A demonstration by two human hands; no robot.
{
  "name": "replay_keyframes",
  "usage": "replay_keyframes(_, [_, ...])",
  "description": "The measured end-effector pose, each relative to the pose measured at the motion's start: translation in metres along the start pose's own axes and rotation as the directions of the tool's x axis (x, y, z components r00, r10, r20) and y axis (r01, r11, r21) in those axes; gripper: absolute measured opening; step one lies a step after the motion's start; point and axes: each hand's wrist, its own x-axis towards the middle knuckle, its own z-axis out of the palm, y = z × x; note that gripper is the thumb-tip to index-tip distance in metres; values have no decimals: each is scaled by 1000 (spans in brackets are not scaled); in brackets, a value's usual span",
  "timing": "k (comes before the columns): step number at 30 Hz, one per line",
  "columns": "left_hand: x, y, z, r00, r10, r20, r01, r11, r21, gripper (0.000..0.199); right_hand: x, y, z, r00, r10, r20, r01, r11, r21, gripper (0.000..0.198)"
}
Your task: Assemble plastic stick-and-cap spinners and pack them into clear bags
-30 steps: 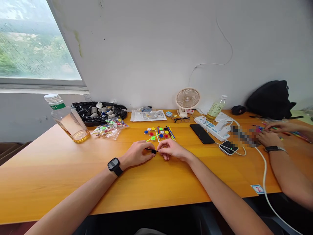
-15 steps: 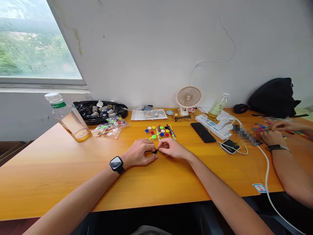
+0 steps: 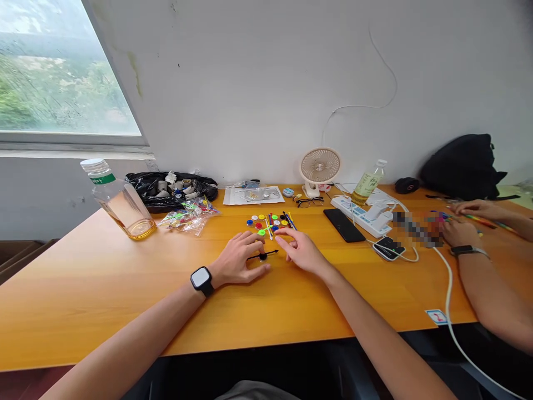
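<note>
A black arrow spinner (image 3: 263,256), an arrow on a small round base, lies on the table between my hands with its tip pointing right. My left hand (image 3: 238,259), with a watch on the wrist, rests around its left side; thumb and fingers are apart, and the fingers hide part of the arrow's tail. To the right of the tip, my right hand (image 3: 303,253) hovers with its fingers loosely apart and nothing in them. Just beyond are a green arrow spinner (image 3: 262,232), several coloured round discs such as a red disc (image 3: 283,229), and loose coloured arrows (image 3: 290,221).
A bottle (image 3: 120,203), a black plastic bag (image 3: 139,180) and a clear bag of parts (image 3: 189,216) stand to the left. Farther right are a fan (image 3: 320,166), a phone (image 3: 343,225), a power strip (image 3: 364,215) and another person's hands (image 3: 460,230).
My right hand has let go of the arrow's tip and moved slightly right, its fingers spreading. My left fingers have loosened, so more of the black arrow shows.
</note>
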Motion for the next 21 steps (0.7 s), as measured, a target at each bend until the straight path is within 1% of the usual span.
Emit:
replay_keyframes(3, [0, -2, -5, 991, -63, -119, 60, 998, -33, 22, 0, -1, 3, 994, 74, 81, -83, 989, 122, 47])
replay_keyframes(5, [-1, -6, -8, 976, -117, -185, 106, 992, -68, 20, 2, -3, 4, 991, 85, 105, -100, 983, 152, 50])
replay_keyframes(6, [-2, -8, -9, 968, -138, -208, 123, 989, -81, 20, 2, -3, 4, 993, 79, 92, -92, 984, 151, 51])
replay_keyframes(7, [-2, -10, -10, 961, -154, -228, 137, 986, -91, 21, 3, -3, 4, 997, 66, 47, -72, 988, 138, 50])
replay_keyframes(8, [-2, -12, -10, 955, -169, -245, 149, 984, -97, 21, 4, -2, 3, 998, 45, -32, -41, 993, 113, 51])
replay_keyframes(9, [-3, -13, -10, 949, -183, -259, 162, 982, -102, 22, 4, -1, 2, 991, 17, -135, -6, 997, 78, 55])
replay_keyframes(11, [-3, -16, -9, 934, -211, -287, 187, 976, -107, 24, 6, 3, -2, 941, -40, -336, 41, 999, -3, 65])
replay_keyframes(12, [-3, -17, -8, 927, -226, -300, 202, 973, -109, 25, 7, 5, -4, 918, -56, -393, 47, 998, -32, 67])
replay_keyframes(14, [-2, -18, -7, 914, -254, -317, 228, 967, -117, 27, 9, 11, -9, 905, -59, -422, 36, 997, -63, 67])
replay_keyframes(16, [-1, -21, -6, 902, -283, -326, 256, 959, -125, 27, 10, 15, -12, 911, -60, -408, 25, 996, -90, 66])
replay_keyframes(18, [0, -26, -6, 889, -315, -331, 288, 949, -129, 25, 11, 18, -15, 917, -91, -388, 37, 989, -144, 63])
replay_keyframes(21, [0, -37, -6, 870, -360, -337, 334, 933, -134, 21, 13, 21, -16, 918, -160, -364, 60, 961, -271, 57])
